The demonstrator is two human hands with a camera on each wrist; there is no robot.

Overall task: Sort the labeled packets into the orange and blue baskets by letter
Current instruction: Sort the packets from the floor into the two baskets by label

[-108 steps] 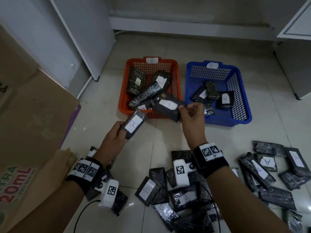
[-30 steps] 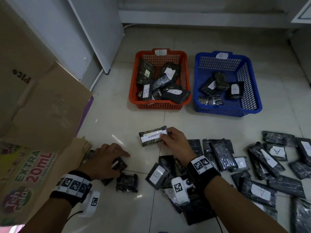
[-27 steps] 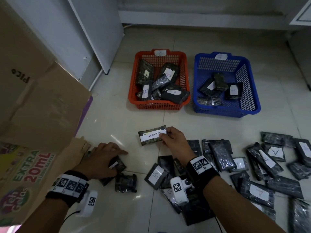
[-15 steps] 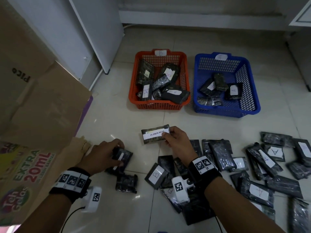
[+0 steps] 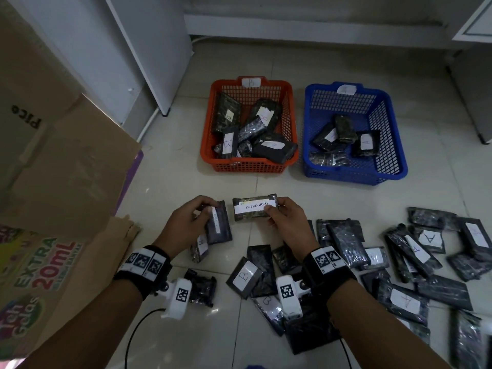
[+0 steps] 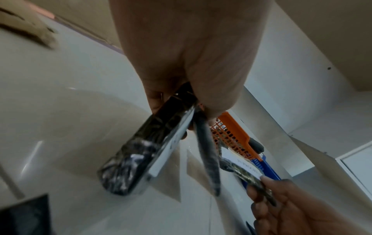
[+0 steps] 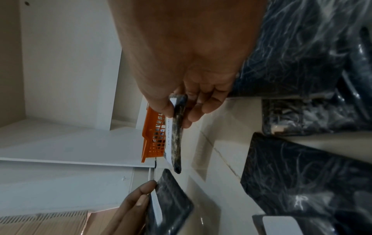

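My left hand [image 5: 189, 222] grips two dark packets [image 5: 218, 225] by their top ends above the floor; in the left wrist view these two packets [image 6: 141, 152] hang down from my fingers. My right hand [image 5: 286, 222] pinches a packet labelled "IN PROGRESS" [image 5: 255, 207] by its right end, seen edge-on [image 7: 176, 135] in the right wrist view. Ahead stand the orange basket [image 5: 250, 167], tagged B, and the blue basket [image 5: 354, 177], each holding several packets. Loose packets marked A [image 5: 430, 239] and B [image 5: 243, 275] lie on the floor near my wrists.
A flattened cardboard box [image 5: 61, 166] lies at the left. White cabinet panels [image 5: 149, 49] rise behind the baskets at the left and another cabinet [image 5: 474, 75] at the right. Pale floor tiles [image 5: 165, 161] show between me and the baskets.
My left hand has lifted two packets off the floor and brought them up beside the "IN PROGRESS" packet. My right hand has stayed almost in place.
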